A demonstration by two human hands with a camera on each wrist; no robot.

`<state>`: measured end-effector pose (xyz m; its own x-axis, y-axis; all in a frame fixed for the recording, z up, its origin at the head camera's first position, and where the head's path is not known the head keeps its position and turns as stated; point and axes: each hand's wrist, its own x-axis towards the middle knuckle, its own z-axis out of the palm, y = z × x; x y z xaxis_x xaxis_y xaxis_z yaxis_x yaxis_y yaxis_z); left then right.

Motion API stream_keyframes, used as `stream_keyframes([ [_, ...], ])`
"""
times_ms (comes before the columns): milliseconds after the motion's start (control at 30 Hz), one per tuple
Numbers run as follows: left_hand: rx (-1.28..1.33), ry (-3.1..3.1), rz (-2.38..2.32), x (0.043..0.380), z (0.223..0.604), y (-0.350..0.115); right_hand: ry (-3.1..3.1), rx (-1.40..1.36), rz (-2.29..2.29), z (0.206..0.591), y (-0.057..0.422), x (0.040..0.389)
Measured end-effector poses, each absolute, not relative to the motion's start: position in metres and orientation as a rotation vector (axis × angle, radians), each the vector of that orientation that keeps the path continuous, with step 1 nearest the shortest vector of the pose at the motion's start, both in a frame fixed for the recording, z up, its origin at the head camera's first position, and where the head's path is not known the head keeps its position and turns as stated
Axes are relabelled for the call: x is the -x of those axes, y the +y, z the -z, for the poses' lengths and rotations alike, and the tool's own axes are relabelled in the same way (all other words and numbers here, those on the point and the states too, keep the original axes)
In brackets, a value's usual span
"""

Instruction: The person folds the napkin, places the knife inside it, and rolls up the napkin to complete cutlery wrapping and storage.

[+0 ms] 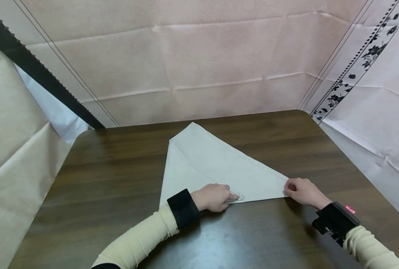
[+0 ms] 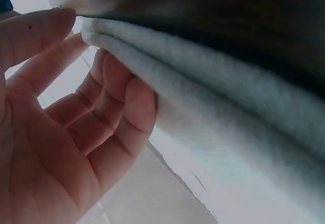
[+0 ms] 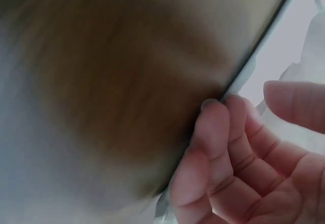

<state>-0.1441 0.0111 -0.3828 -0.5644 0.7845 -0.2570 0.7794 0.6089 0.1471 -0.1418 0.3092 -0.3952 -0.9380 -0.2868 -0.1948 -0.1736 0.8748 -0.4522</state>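
A white cloth lies folded on the brown table, with a peak at the far side and a long slanting edge down to the right. My left hand is at its near edge, where a small part of the cloth is bunched. In the left wrist view, the thumb and index finger pinch the end of a doubled edge of the cloth, and the other fingers curl beneath it. At the right corner, my right hand holds the cloth. Its curled fingertips meet the edge in the right wrist view.
The dark wooden table has rounded far corners. Pale creased sheeting hangs behind it and on both sides, with a black band at left and a flower-patterned strip at right.
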Motion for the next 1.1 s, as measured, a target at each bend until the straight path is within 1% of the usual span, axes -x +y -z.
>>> stream_keyframes([
  [400,-1.315,2.55,-0.023,0.143,0.384,0.011,2.865,0.167,0.453,0.391,0.342,0.139],
  [600,-1.345,2.567,0.014,0.142,0.385,0.011,2.828,0.07,0.401,0.388,0.348,0.14],
  [700,-1.349,2.566,0.021,0.142,0.385,0.012,2.843,0.062,0.454,0.387,0.348,0.138],
  [867,-1.359,2.544,0.005,0.144,0.384,0.014,3.02,0.159,0.643,0.38,0.335,0.133],
  [1100,-1.333,2.562,-0.22,0.156,0.373,0.016,3.205,0.449,0.748,0.358,0.286,0.134],
])
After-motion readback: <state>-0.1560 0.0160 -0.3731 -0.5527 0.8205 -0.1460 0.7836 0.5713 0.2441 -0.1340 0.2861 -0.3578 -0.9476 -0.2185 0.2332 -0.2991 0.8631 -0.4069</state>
